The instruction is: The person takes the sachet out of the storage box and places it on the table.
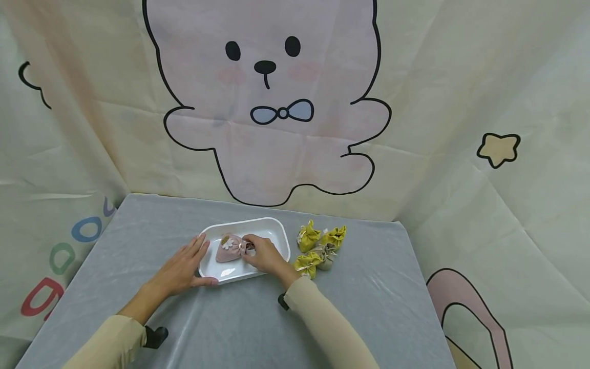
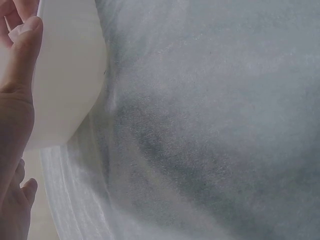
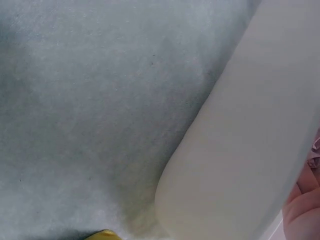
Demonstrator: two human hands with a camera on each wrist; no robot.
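A pink drawstring pouch (image 1: 228, 248) with a white flower-like decoration lies in a white tray (image 1: 272, 225). My right hand (image 1: 264, 254) pinches the gathered neck of that pouch at its right end. In the right wrist view, only part of the right hand (image 3: 304, 207) shows at the right edge, beyond the tray's outer wall (image 3: 225, 165). My left hand (image 1: 186, 266) rests against the tray's near left corner, fingers stretched along the left rim and thumb along the front. The left wrist view shows the left thumb (image 2: 25, 52) touching the tray's rim.
Right of the tray sits a cluster of small pouches: several yellow ones, including one at the back (image 1: 308, 237), and a beige one (image 1: 326, 256). A grey cloth (image 1: 369, 307) covers the table. A printed curtain (image 1: 424, 102) hangs behind and at both sides.
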